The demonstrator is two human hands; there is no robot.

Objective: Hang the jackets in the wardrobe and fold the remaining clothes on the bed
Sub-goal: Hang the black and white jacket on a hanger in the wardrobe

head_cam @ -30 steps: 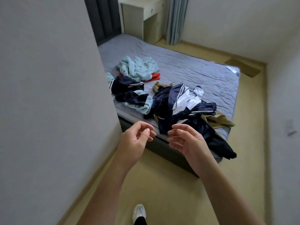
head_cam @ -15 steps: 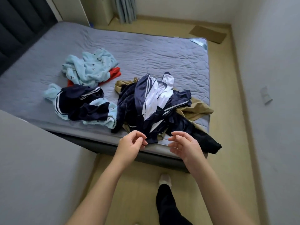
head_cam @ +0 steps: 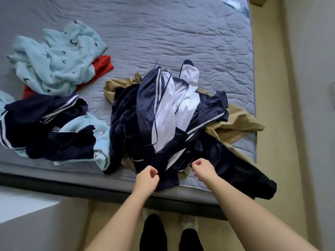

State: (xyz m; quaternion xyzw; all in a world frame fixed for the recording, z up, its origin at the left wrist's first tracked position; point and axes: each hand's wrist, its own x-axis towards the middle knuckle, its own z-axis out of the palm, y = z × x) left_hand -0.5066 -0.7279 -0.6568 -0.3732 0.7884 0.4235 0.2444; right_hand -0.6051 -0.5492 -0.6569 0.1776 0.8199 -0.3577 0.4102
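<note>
A navy jacket with white lining and white stripes (head_cam: 163,113) lies crumpled on the near part of the grey bed (head_cam: 181,33), on top of a tan garment (head_cam: 239,122). A black garment (head_cam: 248,173) trails off the bed's near edge. My left hand (head_cam: 146,178) hovers at the jacket's near hem, fingers loosely curled with no cloth between them. My right hand (head_cam: 204,168) has its curled fingertips on the dark fabric; a grip is not visible. At the left lie a navy striped garment (head_cam: 41,124), a light blue one (head_cam: 54,58) and a red one (head_cam: 102,65).
The bed's dark frame (head_cam: 72,189) runs across in front of my legs and feet (head_cam: 154,230). A pale wall or panel (head_cam: 27,223) stands at the lower left. Tan floor (head_cam: 275,105) runs along the bed's right side beside a grey wall.
I have stepped up to the bed and look straight down on it. Both hands have moved forward and down from mid-air to the navy jacket's near hem.
</note>
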